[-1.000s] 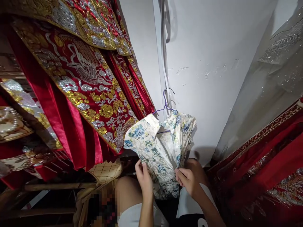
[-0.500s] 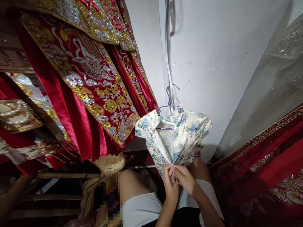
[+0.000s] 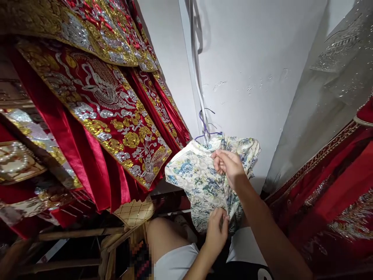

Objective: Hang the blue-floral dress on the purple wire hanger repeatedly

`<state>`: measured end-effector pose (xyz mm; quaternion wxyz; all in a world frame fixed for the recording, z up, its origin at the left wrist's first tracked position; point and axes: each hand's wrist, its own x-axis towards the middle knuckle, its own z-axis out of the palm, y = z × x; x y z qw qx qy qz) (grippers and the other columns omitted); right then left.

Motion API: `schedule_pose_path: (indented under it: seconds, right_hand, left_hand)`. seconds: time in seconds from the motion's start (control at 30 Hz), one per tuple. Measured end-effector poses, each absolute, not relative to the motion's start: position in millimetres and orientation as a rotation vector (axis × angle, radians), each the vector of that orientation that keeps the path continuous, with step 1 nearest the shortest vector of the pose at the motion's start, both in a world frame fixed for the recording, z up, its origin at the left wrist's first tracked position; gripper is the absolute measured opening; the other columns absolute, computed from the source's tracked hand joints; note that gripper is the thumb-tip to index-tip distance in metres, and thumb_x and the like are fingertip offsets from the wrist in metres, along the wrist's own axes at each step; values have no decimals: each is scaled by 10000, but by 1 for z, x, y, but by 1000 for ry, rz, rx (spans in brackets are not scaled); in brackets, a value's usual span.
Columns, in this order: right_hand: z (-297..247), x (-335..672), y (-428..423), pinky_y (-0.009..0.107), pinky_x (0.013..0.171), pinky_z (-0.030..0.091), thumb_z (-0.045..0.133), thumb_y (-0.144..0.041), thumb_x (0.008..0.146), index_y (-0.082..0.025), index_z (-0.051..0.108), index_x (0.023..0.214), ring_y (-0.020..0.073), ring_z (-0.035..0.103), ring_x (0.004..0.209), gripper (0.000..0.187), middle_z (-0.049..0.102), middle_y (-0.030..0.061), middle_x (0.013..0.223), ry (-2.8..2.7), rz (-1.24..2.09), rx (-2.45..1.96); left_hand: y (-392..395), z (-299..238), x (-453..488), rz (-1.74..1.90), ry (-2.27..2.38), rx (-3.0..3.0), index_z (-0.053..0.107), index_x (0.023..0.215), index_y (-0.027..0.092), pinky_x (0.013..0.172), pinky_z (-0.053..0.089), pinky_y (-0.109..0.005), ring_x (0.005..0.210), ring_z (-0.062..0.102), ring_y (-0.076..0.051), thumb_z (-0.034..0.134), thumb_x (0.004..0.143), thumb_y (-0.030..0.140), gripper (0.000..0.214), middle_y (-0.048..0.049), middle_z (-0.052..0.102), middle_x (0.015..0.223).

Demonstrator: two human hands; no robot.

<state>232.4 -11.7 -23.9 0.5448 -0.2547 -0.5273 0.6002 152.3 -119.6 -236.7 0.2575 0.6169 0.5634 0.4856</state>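
A white short-sleeved top (image 3: 201, 175) with blue and green flowers hangs over my lap on a purple wire hanger (image 3: 205, 127). Its front edges now lie together below the collar. My right hand (image 3: 229, 165) is closed in a pinch at the front edge, just under the neckline; any zipper pull is hidden by the fingers. Lower down, my left hand (image 3: 217, 225) grips the same front edge near the hem between thumb and fingers.
To the left hang red satin garments (image 3: 122, 128) with gold and silver embroidery. A quilted cream bag (image 3: 135, 212) lies by a wooden rack (image 3: 78, 234). On the right are a sheer covering (image 3: 303, 112) and dark red beaded fabric (image 3: 329, 190). A white wall (image 3: 244, 50) stands behind.
My right hand has moved up the front from beside my left hand to the neckline. The gaping front has closed, and my left hand sits slightly lower. The view has shifted a little.
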Motion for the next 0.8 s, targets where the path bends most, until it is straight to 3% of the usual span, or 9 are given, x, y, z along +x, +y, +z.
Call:
schedule_pose_path:
  seconds: [0.1,0.27,0.43,0.5,0.63,0.8]
  right_hand:
    - [-37,236,-17,240,452,324,604,-492,856,-182,631,769,109,431,452,323,546,-24,489,-1364,1405,-591]
    - [-37,240,-15,239,472,313,557,-421,861,-192,604,729,107,412,453,268,519,-34,473,-1461,1388,-596]
    - [-37,243,-9,247,467,230,539,-364,869,-214,524,669,96,290,455,250,335,-73,480,-1513,1328,-588]
    - [-50,244,-4,258,469,200,541,-369,864,-215,528,674,100,273,469,245,327,-67,505,-1523,1264,-658]
    - [-97,249,-10,264,485,186,524,-352,832,-217,506,610,107,277,490,260,323,-55,511,-1587,1213,-805]
    - [-148,251,-52,251,467,178,530,-390,800,-210,508,577,89,251,458,287,300,-64,494,-1440,1461,-788]
  left_hand:
    - [-108,-179,139,1419,1418,1708,598,1001,209,785,464,-315,822,609,-205,502,978,275,119,-49,644,850]
    - [-78,-61,112,1795,1447,1968,576,1308,210,851,483,-308,906,650,-190,508,996,257,322,-70,696,1017]
    - [-59,-12,112,1525,1491,2236,660,996,203,743,473,-281,778,653,-175,508,995,237,156,-28,698,841]
    - [-60,-7,115,1571,1530,2276,647,964,197,737,469,-283,747,645,-168,515,991,230,138,-19,686,807]
    - [-67,-4,89,2046,1536,1990,663,956,174,755,479,-259,757,638,-138,576,963,232,104,-11,672,816]
    - [-65,-35,3,2517,1015,865,634,855,164,663,457,-158,640,545,-71,683,871,199,62,43,580,696]
